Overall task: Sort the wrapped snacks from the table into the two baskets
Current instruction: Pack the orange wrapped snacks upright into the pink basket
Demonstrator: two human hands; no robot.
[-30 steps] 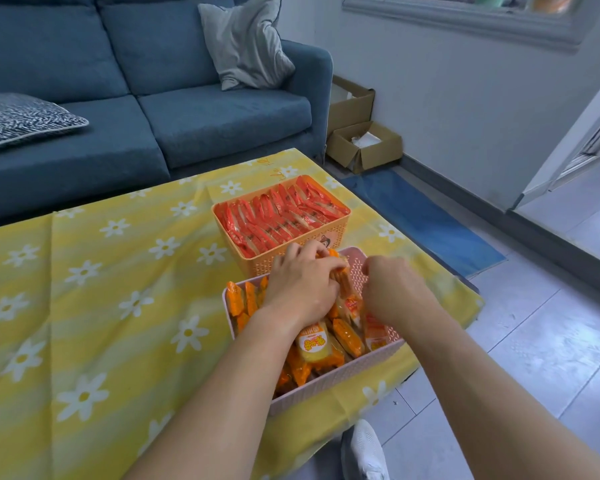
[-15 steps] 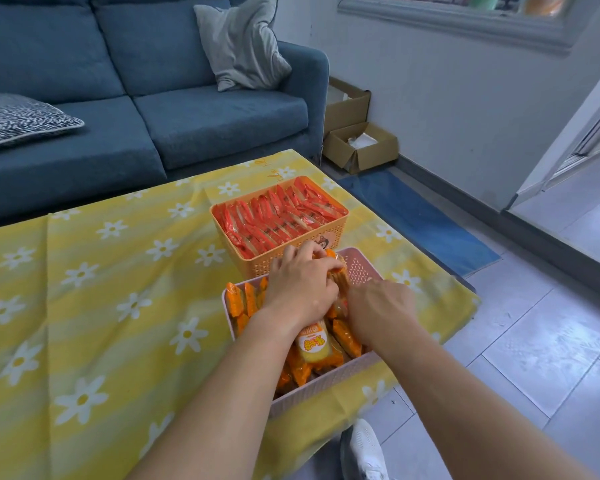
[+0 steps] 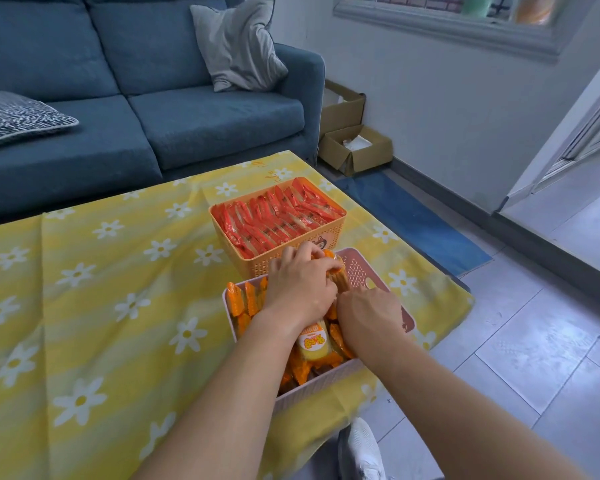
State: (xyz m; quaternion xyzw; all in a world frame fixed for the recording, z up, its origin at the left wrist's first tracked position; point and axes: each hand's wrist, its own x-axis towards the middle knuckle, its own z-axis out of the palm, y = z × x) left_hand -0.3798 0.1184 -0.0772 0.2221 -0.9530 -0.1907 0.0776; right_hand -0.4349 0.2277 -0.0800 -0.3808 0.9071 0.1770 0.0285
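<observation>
My left hand (image 3: 300,289) is curled round a bunch of orange-wrapped snacks (image 3: 335,268) at the 12 o'clock end of the pink basket (image 3: 362,271). My right hand (image 3: 369,313), just at its 4 o'clock, dips fingers-down among the snacks, so I cannot tell whether it pinches anything. The orange basket (image 3: 257,265), packed with red-wrapped snacks (image 3: 278,216), stands just beside the pink one at its 12 o'clock on the yellow flowered tablecloth (image 3: 118,306).

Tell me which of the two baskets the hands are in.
The pink basket, the nearer one, holding orange-wrapped snacks: the left hand and right hand are both in it. The orange basket behind holds red-wrapped snacks and no hand.
</observation>
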